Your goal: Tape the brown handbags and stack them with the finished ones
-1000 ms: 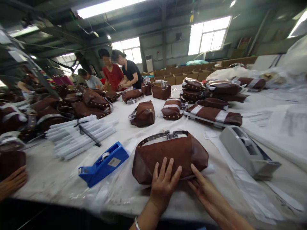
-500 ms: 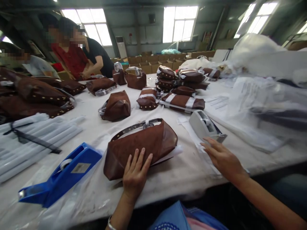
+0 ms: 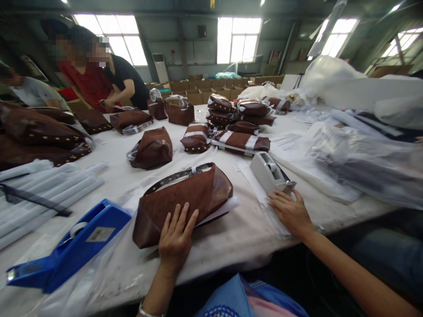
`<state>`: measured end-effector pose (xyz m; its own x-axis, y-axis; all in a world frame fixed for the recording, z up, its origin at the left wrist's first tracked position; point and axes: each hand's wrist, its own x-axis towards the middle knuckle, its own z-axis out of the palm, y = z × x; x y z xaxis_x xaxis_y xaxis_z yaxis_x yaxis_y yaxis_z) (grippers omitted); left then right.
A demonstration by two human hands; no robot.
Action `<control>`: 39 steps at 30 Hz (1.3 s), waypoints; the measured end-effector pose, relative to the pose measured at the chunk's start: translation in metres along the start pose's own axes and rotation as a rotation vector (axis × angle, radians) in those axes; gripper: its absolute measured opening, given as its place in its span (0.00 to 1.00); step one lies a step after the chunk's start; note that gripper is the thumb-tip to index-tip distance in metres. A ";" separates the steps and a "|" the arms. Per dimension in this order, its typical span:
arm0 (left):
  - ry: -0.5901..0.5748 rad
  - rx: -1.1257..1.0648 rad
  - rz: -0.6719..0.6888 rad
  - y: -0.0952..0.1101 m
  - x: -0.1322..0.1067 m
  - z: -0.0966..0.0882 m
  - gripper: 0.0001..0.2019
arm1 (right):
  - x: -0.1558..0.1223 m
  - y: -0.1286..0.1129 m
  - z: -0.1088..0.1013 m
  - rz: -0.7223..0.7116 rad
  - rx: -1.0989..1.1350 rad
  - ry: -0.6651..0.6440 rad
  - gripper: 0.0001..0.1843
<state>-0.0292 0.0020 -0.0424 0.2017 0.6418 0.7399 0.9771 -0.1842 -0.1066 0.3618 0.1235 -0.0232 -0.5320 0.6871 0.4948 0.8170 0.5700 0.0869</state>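
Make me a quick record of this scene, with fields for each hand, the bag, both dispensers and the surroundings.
Left hand: fingers spread on the near side of a brown bag
Right hand: fingers at the near end of the grey tape dispenser; grip unclear
Bag: on the table, strap along its far side, white sheet jutting out at right
Grey dispenser: right of the bag
Blue dispenser: left of the bag, untouched
Surroundings: more brown bags beyond; co-workers at far left
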 end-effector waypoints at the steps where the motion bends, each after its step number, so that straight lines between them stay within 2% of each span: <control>1: 0.000 0.000 -0.002 0.000 0.000 0.000 0.34 | 0.001 0.001 -0.001 0.002 0.013 0.013 0.14; 5: -0.001 -0.008 -0.014 0.000 0.000 0.000 0.34 | 0.006 -0.007 -0.009 0.036 0.073 0.116 0.13; 8: 0.006 -0.014 -0.034 0.000 0.003 -0.002 0.35 | 0.012 -0.030 -0.027 0.066 0.243 0.144 0.11; 10: 0.030 -0.018 -0.051 -0.001 0.007 -0.004 0.35 | 0.015 -0.053 -0.044 0.047 0.467 0.006 0.11; 12: 0.050 -0.022 -0.072 -0.002 0.013 -0.006 0.35 | 0.016 -0.073 -0.056 -0.014 0.703 -0.266 0.12; 13: 0.054 -0.024 -0.085 -0.003 0.016 -0.008 0.35 | 0.018 -0.081 -0.058 -0.035 0.776 -0.373 0.13; 14: 0.055 -0.028 -0.100 -0.005 0.018 -0.009 0.35 | 0.020 -0.085 -0.056 -0.034 0.800 -0.417 0.14; 16: 0.055 -0.041 -0.131 -0.007 0.022 -0.012 0.35 | 0.028 -0.086 -0.040 0.037 0.693 -0.314 0.18; 18: 0.062 -0.052 -0.160 -0.011 0.026 -0.014 0.36 | 0.037 -0.081 -0.011 0.142 0.470 -0.163 0.24; 19: 0.070 -0.056 -0.172 -0.013 0.028 -0.015 0.36 | 0.042 -0.080 0.005 0.178 0.368 -0.155 0.28; 21: 0.090 -0.064 -0.199 -0.017 0.033 -0.018 0.35 | 0.050 -0.082 0.034 0.206 0.242 -0.247 0.37; 23: 0.109 -0.082 -0.240 -0.023 0.039 -0.022 0.35 | 0.054 -0.093 0.053 0.165 0.241 -0.348 0.43; 27: 0.158 -0.115 -0.343 -0.038 0.051 -0.031 0.35 | 0.063 -0.128 0.064 -0.083 0.443 -0.391 0.44; 30: 0.196 -0.092 -0.394 -0.045 0.055 -0.035 0.36 | 0.082 -0.146 0.067 -0.197 0.508 -0.382 0.43; 35: 0.147 -0.067 -0.321 -0.036 0.052 -0.027 0.35 | 0.123 -0.147 0.076 -0.242 0.544 -0.365 0.34; 37: 0.105 -0.044 -0.262 -0.025 0.048 -0.020 0.34 | 0.131 -0.143 0.079 -0.244 0.660 -0.341 0.26; 39: 0.072 -0.012 -0.203 -0.013 0.042 -0.013 0.33 | 0.130 -0.140 0.080 -0.170 0.869 -0.271 0.22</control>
<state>-0.0340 0.0218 -0.0012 -0.0048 0.6122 0.7907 0.9962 -0.0654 0.0567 0.1605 0.1695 -0.0405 -0.7530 0.5824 0.3063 0.3273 0.7353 -0.5935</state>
